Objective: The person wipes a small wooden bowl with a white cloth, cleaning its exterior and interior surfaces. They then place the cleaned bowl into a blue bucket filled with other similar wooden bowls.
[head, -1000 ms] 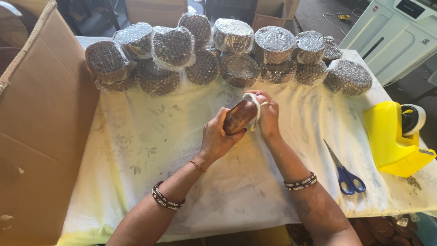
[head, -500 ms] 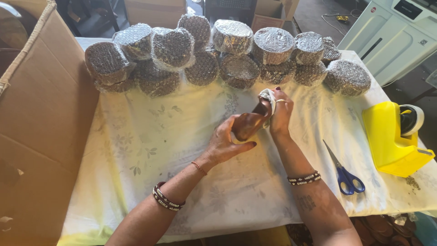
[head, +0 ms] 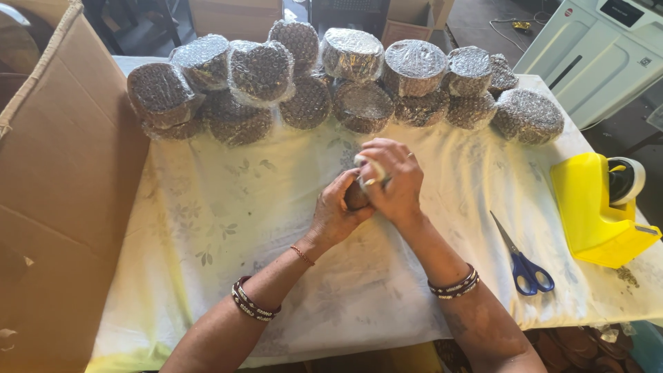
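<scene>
— Brown and glossy, a small rounded object (head: 356, 197) is clasped between both hands above the white floral tablecloth (head: 228, 228); what kind of piece it is cannot be told. The left hand (head: 336, 211) is closed on it from below, and the right hand (head: 388, 178) is folded over it from above, with a scrap of white cloth (head: 373, 170) pressed between fingers and object.

— What is seen beside the grip?

— Well to the right of it, one pair of blue-handled scissors (head: 523, 259) is laid flat, and beyond those one yellow tape dispenser (head: 597, 211) is stood. Far to the left, one large cardboard box (head: 62, 186) is tipped open.

— How far along is the work judged to be?

— The piece in hand is bare, with no wrap on it. Behind the grip, a row of bubble-wrapped round bundles (head: 362, 107) is stacked along the far edge of the table; about fourteen can be counted, though some are half hidden. Those appear finished, none is seen inside the box, and no loose bubble wrap is in view.
</scene>
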